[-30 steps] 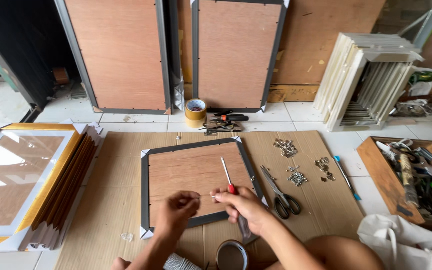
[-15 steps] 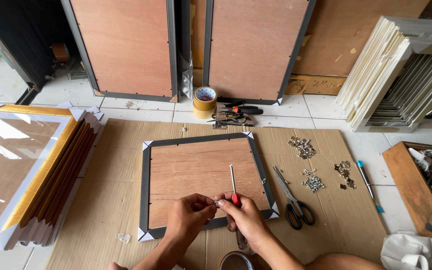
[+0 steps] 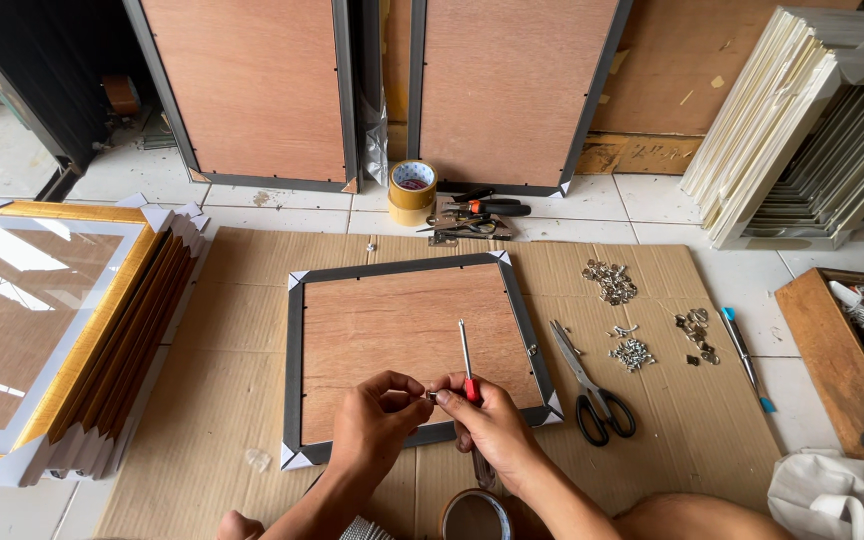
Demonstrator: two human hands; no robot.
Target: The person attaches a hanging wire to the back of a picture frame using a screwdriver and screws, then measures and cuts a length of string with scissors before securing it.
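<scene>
A picture frame point(image 3: 407, 340) lies face down on cardboard, its brown backing board up and white corner protectors on its dark rim. Over its near edge my left hand point(image 3: 377, 425) pinches a tiny metal piece point(image 3: 432, 397) at its fingertips. My right hand point(image 3: 492, 420) meets it there, fingers also on the piece, and holds a red-handled screwdriver point(image 3: 466, 362) whose shaft points away from me across the backing board.
Black-handled scissors point(image 3: 592, 385) lie right of the frame, with small piles of metal hardware point(image 3: 632, 352) and a blue pen point(image 3: 745, 357) beyond. Tape roll point(image 3: 412, 190) and tools sit at the back. Stacked gold frames point(image 3: 52, 340) lie left, a wooden toolbox point(image 3: 852, 350) right, a round tin point(image 3: 474, 516) near my legs.
The view has shifted slightly. My hands have drawn closer together at the frame's near edge, fingertips now meeting on the small metal piece; the screwdriver stays in my right hand.
</scene>
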